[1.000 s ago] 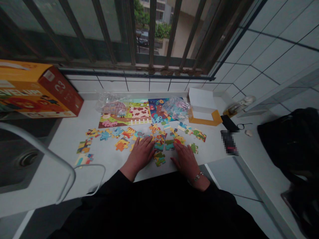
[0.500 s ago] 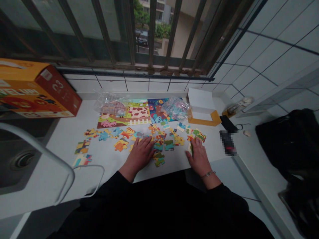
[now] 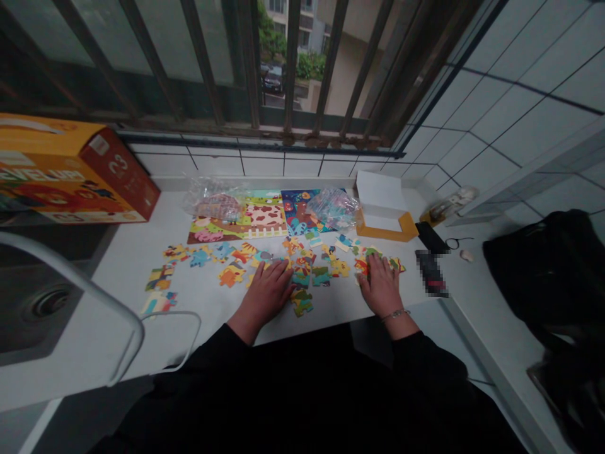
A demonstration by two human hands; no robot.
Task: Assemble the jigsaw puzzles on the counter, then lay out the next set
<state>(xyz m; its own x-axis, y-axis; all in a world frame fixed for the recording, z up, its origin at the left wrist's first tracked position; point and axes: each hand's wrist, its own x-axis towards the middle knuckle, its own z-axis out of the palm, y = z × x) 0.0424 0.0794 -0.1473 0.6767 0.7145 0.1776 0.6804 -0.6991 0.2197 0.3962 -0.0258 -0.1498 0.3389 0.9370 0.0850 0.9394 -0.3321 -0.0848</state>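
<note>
Several colourful jigsaw pieces (image 3: 230,274) lie spread over the white counter in front of me. My left hand (image 3: 270,285) rests flat with fingers stretched out, its tips beside the grey and yellow pieces near the middle. Just right of it are a teal piece (image 3: 321,275) and a green piece (image 3: 301,302). My right hand (image 3: 382,287) lies with fingers spread over some red, yellow and green pieces (image 3: 396,264), partly covering them. Behind the pieces lie a farm picture sheet (image 3: 265,216) and a dark blue picture sheet (image 3: 293,205).
Plastic bags (image 3: 332,208) sit on both sheets. An open white and yellow box (image 3: 385,228) stands at the back right, near a black phone (image 3: 432,238). To the left are an orange carton (image 3: 118,173), a sink (image 3: 45,306) and a grey faucet (image 3: 94,287).
My right hand has moved slightly right and its fingers have spread over the pieces there, which now lie a little farther right. My left hand stays put. The view has shifted slightly.
</note>
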